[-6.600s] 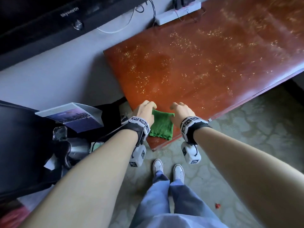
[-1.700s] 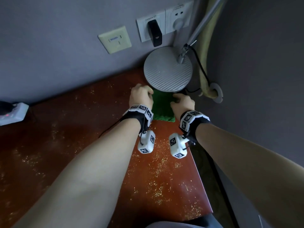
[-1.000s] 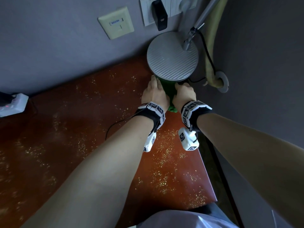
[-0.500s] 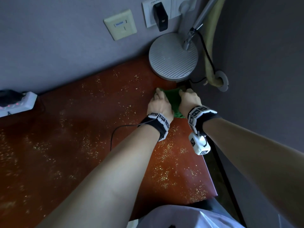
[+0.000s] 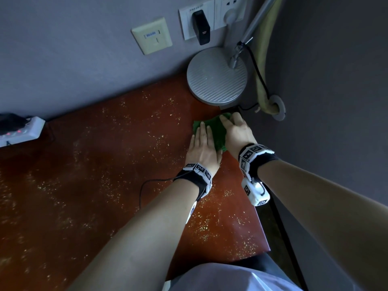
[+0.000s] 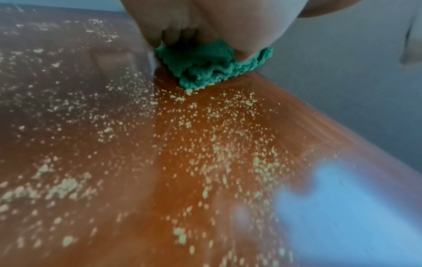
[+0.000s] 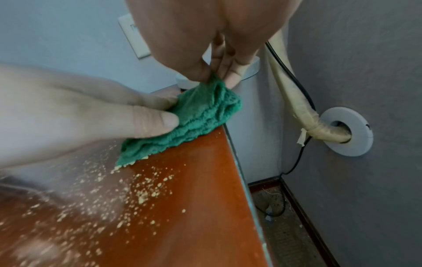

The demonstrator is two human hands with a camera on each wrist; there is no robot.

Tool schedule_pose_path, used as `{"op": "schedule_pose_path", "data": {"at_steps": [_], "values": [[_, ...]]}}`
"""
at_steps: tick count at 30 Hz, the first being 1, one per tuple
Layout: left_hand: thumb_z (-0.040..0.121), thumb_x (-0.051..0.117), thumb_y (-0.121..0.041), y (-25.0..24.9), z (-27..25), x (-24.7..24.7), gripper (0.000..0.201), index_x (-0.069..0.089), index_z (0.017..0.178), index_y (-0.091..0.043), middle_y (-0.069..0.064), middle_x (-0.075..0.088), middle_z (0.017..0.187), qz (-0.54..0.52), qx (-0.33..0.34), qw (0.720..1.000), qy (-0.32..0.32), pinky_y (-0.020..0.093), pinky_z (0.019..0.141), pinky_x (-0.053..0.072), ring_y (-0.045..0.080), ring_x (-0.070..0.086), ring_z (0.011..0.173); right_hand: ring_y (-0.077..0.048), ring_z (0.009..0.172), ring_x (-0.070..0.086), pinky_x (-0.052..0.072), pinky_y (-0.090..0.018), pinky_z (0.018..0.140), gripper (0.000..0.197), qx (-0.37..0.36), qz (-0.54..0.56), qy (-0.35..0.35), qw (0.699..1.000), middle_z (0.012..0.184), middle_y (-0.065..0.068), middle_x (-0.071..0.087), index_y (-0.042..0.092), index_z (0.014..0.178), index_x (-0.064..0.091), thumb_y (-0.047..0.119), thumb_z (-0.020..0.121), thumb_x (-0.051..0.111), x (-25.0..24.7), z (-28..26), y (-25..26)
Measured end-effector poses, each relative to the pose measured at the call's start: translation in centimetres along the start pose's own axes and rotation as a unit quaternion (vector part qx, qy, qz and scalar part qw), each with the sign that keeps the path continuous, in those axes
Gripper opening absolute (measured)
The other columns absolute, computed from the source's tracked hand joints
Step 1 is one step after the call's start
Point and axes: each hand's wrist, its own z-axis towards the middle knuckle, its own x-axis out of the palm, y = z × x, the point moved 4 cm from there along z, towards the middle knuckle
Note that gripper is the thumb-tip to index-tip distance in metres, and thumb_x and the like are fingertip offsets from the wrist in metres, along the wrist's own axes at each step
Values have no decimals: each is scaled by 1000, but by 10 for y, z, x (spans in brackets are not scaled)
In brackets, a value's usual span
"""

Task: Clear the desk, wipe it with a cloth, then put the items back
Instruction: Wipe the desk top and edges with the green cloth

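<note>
Green cloth (image 5: 212,131), far right corner of red-brown surface (image 5: 105,164), just before the lamp base (image 5: 217,75).
Left hand (image 5: 202,148): grip flat, fingers straight, pressing cloth down. Right hand (image 5: 236,131): grip pinching cloth's far edge. Pale crumbs (image 7: 141,191) scattered nearby.

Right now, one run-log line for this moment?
phase: wiping | green cloth: right rear desk corner | left hand: flat on cloth | right hand: pinches cloth | crumbs remain
</note>
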Motion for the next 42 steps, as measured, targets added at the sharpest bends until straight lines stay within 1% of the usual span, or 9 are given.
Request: {"op": "schedule_pose_path", "data": {"at_steps": [3,8,12,17,21,29,32,39,42], "values": [[97,44,-46,0,11,-6,80,15,155,2,27,11,161,-14,-11,1000,0,47,121,21,38,25,147,-36,133,38,26,-29,98,53,6,11,56,998,147,-24,36,12,151,34,5,99,43,2,8,0],[100,37,-47,9,32,-16,75,11,157,-6,22,2,163,-6,-37,999,9,45,123,10,33,13,151,-34,125,44,41,-35,102,66,-22,-36,18,999,139,-14,38,9,149,37,14,88,60,12,20,8],[101,32,-44,30,45,-25,70,6,158,-11,14,-6,165,37,-22,999,27,45,124,2,26,2,153,-35,124,51,43,-36,104,64,-32,-69,50,996,146,-16,35,3,150,32,21,92,54,21,31,24],[101,31,-38,59,61,-45,62,13,156,-16,6,-3,166,26,-21,999,37,49,123,2,20,3,153,-35,113,59,50,-40,95,56,-51,-92,46,993,140,-18,43,0,148,31,21,97,45,26,43,49],[102,32,-35,79,76,-55,58,16,153,-13,5,0,166,8,-25,999,40,50,123,2,21,4,153,-32,114,60,53,-37,91,69,-52,-126,90,987,140,-21,45,-2,150,23,21,94,55,29,60,69],[104,20,-40,113,112,-66,64,-4,158,-17,-4,-10,166,21,-26,998,62,50,123,-1,14,-5,152,-30,102,65,52,-34,77,59,-70,-166,62,982,121,-18,62,-5,144,31,23,96,49,26,95,95],[104,18,-39,122,126,-72,62,-6,158,-20,-7,-14,165,32,-14,997,72,50,123,-2,13,-8,152,-33,103,66,53,-38,81,63,-60,-176,51,981,120,-19,63,-4,146,29,26,95,51,28,106,102],[97,48,-33,133,152,-88,86,-11,157,-17,-3,-18,165,65,0,994,87,52,122,-2,17,-10,152,-33,104,63,49,-38,81,45,-48,-137,78,986,122,-18,61,-2,138,40,22,100,42,14,136,117],[98,44,-35,137,159,-89,82,-9,158,-16,-1,-14,165,58,-10,995,81,51,122,-2,19,-7,153,-34,103,64,51,-37,81,53,-44,-102,76,991,123,-20,60,-2,145,30,19,98,42,10,144,119]]}}
